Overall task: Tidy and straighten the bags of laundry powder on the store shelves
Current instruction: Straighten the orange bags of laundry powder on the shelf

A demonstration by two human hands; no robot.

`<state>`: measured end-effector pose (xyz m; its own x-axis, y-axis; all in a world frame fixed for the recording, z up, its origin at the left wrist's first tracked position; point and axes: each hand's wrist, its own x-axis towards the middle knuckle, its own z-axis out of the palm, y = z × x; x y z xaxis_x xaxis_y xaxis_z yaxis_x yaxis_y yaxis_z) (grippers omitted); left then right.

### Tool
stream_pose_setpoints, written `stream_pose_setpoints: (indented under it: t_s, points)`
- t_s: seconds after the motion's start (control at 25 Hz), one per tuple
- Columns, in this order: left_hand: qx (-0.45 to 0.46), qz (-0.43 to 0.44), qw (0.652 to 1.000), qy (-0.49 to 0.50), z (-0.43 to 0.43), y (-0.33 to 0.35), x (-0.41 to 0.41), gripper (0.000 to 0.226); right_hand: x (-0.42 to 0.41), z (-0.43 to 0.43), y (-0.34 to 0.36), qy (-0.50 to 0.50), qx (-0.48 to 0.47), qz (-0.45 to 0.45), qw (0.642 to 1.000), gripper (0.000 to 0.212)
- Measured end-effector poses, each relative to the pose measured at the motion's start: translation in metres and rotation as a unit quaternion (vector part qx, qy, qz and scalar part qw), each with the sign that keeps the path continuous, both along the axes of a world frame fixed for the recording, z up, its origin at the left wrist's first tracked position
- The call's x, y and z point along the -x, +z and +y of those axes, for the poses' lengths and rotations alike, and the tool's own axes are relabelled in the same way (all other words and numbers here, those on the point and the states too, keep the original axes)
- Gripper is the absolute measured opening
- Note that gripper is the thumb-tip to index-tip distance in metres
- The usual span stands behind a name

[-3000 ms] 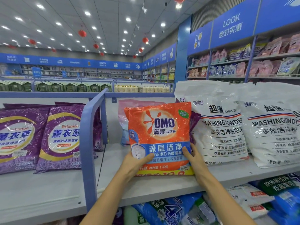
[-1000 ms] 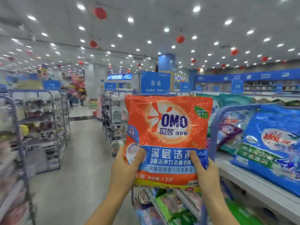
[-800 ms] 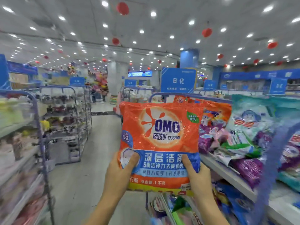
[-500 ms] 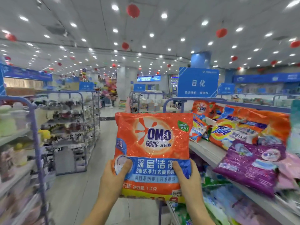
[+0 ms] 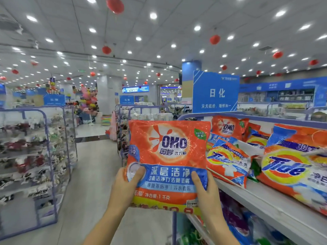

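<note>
1. step in hand, as i judge it: taking a stray bag to its own row. the omo bag [image 5: 168, 161] is held upright at centre view, in the air over the aisle and clear of the shelf [image 5: 261, 204].
2. grip: the left hand [image 5: 123, 188] and right hand [image 5: 207, 193] each clamp a lower corner, thumbs on the front. the fingers are behind the bag, unseen.
3. next move: swing the bag toward two o'clock, where a second omo bag [image 5: 227, 129] stands at the shelf's back, and set it upright beside that one. the slumped tide bags [image 5: 228, 161] at three o'clock may need shifting first.
4. hard to make out: the held bag's bottom price print is partly cut off, the lower shelf at five o'clock is a blur, and the large tide bag [image 5: 290, 167] runs out of frame.
</note>
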<state>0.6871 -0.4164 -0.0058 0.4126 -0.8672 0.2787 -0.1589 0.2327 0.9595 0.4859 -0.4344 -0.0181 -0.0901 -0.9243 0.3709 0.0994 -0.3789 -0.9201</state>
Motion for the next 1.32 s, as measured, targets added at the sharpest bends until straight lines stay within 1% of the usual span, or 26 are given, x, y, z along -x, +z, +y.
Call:
stream_pose_setpoints:
  t_s: [0.08,0.12,0.16,0.24,0.32,0.36,0.44,0.48,0.56,0.64,0.68,0.76,0.8,0.84,0.88,0.96,1.08,1.16,1.2,1.24,1.28,1.32]
  points:
    - [-0.003,0.000,1.000,-0.029,-0.051,0.004,-0.005,0.083,-0.003,-0.038,0.003,-0.024,0.004,-0.005,1.000,0.011]
    - [-0.001,-0.003,0.999,-0.041,-0.079,0.004,-0.007,0.083,-0.003,-0.058,0.005,-0.037,0.004,-0.006,0.999,0.009]
    - [0.000,-0.008,0.999,-0.052,-0.103,0.006,-0.007,0.081,-0.002,-0.080,0.005,-0.052,0.005,-0.003,0.999,0.011]
    - [0.012,-0.013,0.997,-0.069,-0.155,0.010,-0.005,0.076,-0.001,-0.123,0.010,-0.083,0.009,0.007,0.997,0.028]
    - [0.021,-0.009,0.996,-0.087,-0.203,0.016,-0.003,0.072,-0.002,-0.166,0.015,-0.113,0.015,0.023,0.993,0.050]
    - [0.027,-0.010,0.995,-0.096,-0.226,0.018,-0.003,0.070,-0.002,-0.182,0.017,-0.133,0.012,0.034,0.990,0.057]
    - [0.027,-0.009,0.992,-0.125,-0.266,0.022,0.004,0.070,0.005,-0.211,0.019,-0.155,0.014,0.038,0.987,0.055]
    - [0.030,-0.007,0.990,-0.139,-0.282,0.024,0.010,0.069,0.010,-0.224,0.020,-0.159,0.014,0.037,0.986,0.059]
    - [0.036,-0.004,0.984,-0.175,-0.320,0.024,0.023,0.059,0.019,-0.248,0.020,-0.188,0.004,0.031,0.982,0.071]
    - [0.054,-0.006,0.973,-0.224,-0.353,0.026,0.040,0.039,0.031,-0.268,0.023,-0.220,-0.011,0.029,0.975,0.076]
    - [0.071,-0.005,0.965,-0.252,-0.370,0.027,0.048,0.036,0.037,-0.276,0.022,-0.241,-0.015,0.031,0.970,0.072]
    - [0.087,-0.028,0.947,-0.308,-0.403,0.029,0.066,0.040,0.051,-0.292,0.022,-0.292,-0.021,0.020,0.956,0.047]
    - [0.085,-0.032,0.936,-0.340,-0.413,0.032,0.075,0.033,0.057,-0.297,0.024,-0.311,-0.021,0.013,0.950,0.035]
    - [0.080,-0.033,0.925,-0.371,-0.428,0.032,0.084,0.022,0.062,-0.301,0.026,-0.334,-0.021,0.007,0.942,0.029]
    - [0.070,-0.034,0.917,-0.392,-0.438,0.034,0.092,0.016,0.066,-0.306,0.027,-0.351,-0.023,0.002,0.936,0.027]
    - [0.056,-0.039,0.908,-0.413,-0.461,0.033,0.104,0.015,0.068,-0.317,0.032,-0.376,-0.032,0.000,0.926,0.027]
    - [0.038,-0.066,0.909,-0.410,-0.495,0.027,0.117,0.029,0.062,-0.330,0.034,-0.389,-0.046,-0.006,0.920,0.026]
    - [0.026,-0.083,0.912,-0.401,-0.507,0.027,0.119,0.035,0.052,-0.340,0.032,-0.403,-0.054,-0.009,0.914,0.013]
    - [0.023,-0.091,0.915,-0.392,-0.506,0.030,0.118,0.033,0.045,-0.343,0.031,-0.411,-0.057,-0.010,0.910,0.008]
    - [0.020,-0.098,0.920,-0.378,-0.507,0.033,0.116,0.030,0.041,-0.350,0.028,-0.418,-0.052,-0.007,0.907,0.011]
    - [0.021,-0.094,0.927,-0.363,-0.505,0.035,0.114,0.031,0.037,-0.357,0.025,-0.425,-0.047,-0.008,0.904,0.024]
    - [0.023,-0.083,0.933,-0.350,-0.505,0.037,0.113,0.032,0.034,-0.363,0.020,-0.438,-0.055,-0.002,0.897,0.042]
